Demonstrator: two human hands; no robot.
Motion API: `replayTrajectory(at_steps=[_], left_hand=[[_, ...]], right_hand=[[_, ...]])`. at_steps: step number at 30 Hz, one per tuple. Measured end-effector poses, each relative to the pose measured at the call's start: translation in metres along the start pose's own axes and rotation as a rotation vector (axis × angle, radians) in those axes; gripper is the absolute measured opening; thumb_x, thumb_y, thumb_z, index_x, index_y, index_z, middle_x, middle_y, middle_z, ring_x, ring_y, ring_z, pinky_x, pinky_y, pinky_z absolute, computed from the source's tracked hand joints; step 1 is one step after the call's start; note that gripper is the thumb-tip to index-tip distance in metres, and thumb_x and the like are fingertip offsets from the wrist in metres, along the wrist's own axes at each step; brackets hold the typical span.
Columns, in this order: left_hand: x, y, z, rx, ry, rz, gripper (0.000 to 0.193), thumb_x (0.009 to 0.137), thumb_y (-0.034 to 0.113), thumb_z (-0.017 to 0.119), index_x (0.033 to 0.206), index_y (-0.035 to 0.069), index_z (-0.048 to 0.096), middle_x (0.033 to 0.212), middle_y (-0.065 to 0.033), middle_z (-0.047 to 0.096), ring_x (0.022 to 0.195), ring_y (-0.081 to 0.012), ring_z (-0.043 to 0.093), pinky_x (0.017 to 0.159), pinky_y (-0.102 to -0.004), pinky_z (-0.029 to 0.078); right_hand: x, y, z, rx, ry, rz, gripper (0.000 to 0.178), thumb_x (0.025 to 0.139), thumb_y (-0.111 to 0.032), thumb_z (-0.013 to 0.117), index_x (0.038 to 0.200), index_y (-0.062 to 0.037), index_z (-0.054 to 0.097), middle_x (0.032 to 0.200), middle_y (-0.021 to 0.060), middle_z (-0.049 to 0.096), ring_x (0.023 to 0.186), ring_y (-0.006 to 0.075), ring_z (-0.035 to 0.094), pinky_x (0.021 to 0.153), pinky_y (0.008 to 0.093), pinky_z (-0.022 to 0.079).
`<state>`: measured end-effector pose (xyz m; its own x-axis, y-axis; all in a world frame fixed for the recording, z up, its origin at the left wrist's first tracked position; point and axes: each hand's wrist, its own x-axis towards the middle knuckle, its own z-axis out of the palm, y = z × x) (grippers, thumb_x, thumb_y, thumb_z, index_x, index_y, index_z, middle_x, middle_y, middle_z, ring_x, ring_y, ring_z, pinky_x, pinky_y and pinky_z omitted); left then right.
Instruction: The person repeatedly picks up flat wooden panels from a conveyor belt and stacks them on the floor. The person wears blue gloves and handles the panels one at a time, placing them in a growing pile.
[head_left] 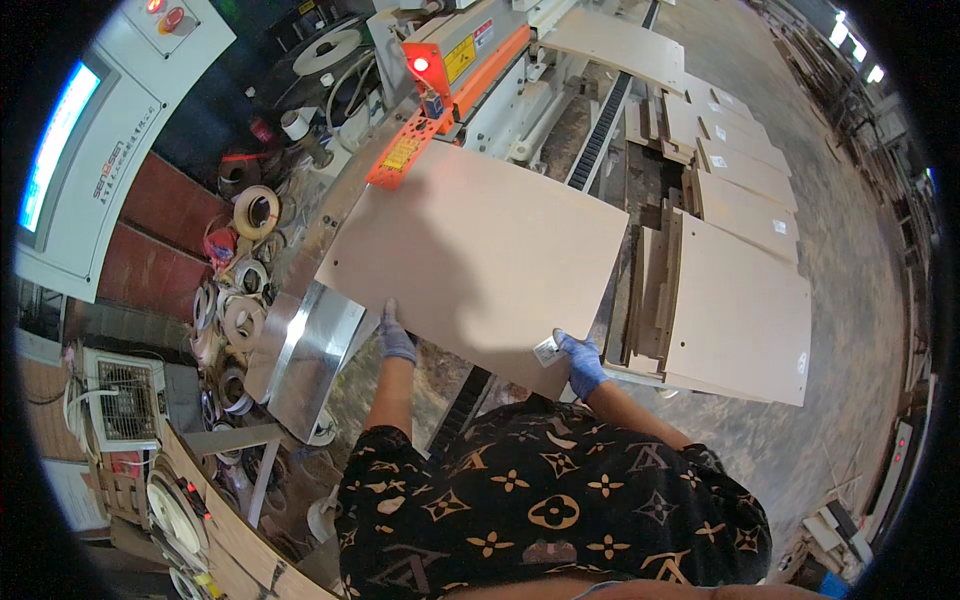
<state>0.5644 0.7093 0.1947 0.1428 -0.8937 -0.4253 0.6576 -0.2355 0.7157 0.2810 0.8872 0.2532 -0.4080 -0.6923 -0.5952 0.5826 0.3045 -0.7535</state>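
A large pale beige board [480, 250] lies flat in front of me, its far left corner beside the machine's orange guard [402, 150]. My left hand [395, 335], in a blue-grey glove, grips the near edge, with the thumb on top and the other fingers hidden beneath. On the near right corner my right hand [580, 365], gloved alike, is closed round the edge beside a small white label [548, 350]. A small dark hole shows near the board's left corner. The board's far left edge runs along the machine's metal bed.
Stacked beige boards [740, 300] stand at my right. A roller track [602, 130] runs beyond the board, near another panel [620, 45]. At left are rolls of edge banding [257, 212], a control cabinet with a lit screen [60, 150] and a shiny metal plate [310, 345].
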Motion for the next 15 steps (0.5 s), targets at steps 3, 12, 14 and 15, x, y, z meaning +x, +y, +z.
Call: replayTrajectory(at_steps=[3,12,14,15], left_hand=[[0.004,0.007,0.009,0.029,-0.064,0.015,0.044,0.084,0.033,0.056,0.118,0.007,0.049,0.116,-0.0076,0.053,0.103,-0.0242,0.052,0.088,-0.0389,0.044],[-0.017,0.021,0.047,0.150,0.095,0.046,0.054,0.085,0.040,0.051,0.125,0.005,0.044,0.125,-0.0098,0.048,0.109,-0.0263,0.048,0.092,-0.0411,0.040],[-0.014,0.022,0.053,0.098,0.115,-0.010,0.055,0.085,0.041,0.050,0.127,0.005,0.043,0.126,-0.0108,0.047,0.111,-0.0277,0.047,0.093,-0.0423,0.040],[-0.011,0.021,0.055,0.021,0.102,-0.058,0.055,0.086,0.040,0.050,0.127,0.005,0.042,0.126,-0.0115,0.047,0.112,-0.0284,0.047,0.092,-0.0426,0.040]], right_hand=[[-0.007,-0.006,0.011,0.035,0.040,0.000,0.040,0.077,-0.016,0.070,0.108,-0.0013,0.049,0.094,0.0102,0.060,0.082,0.0208,0.058,0.072,0.0332,0.049],[-0.025,-0.040,0.035,0.155,0.134,0.159,0.034,0.081,-0.017,0.066,0.106,-0.0026,0.049,0.095,0.0127,0.059,0.082,0.0243,0.059,0.066,0.0394,0.053],[-0.015,-0.035,0.031,0.191,0.144,0.157,0.034,0.082,-0.018,0.064,0.107,-0.0029,0.048,0.096,0.0137,0.058,0.085,0.0260,0.059,0.066,0.0399,0.053],[-0.006,-0.030,0.026,0.137,0.157,0.150,0.037,0.082,-0.019,0.064,0.110,-0.0025,0.047,0.097,0.0142,0.058,0.087,0.0281,0.058,0.068,0.0410,0.053]])
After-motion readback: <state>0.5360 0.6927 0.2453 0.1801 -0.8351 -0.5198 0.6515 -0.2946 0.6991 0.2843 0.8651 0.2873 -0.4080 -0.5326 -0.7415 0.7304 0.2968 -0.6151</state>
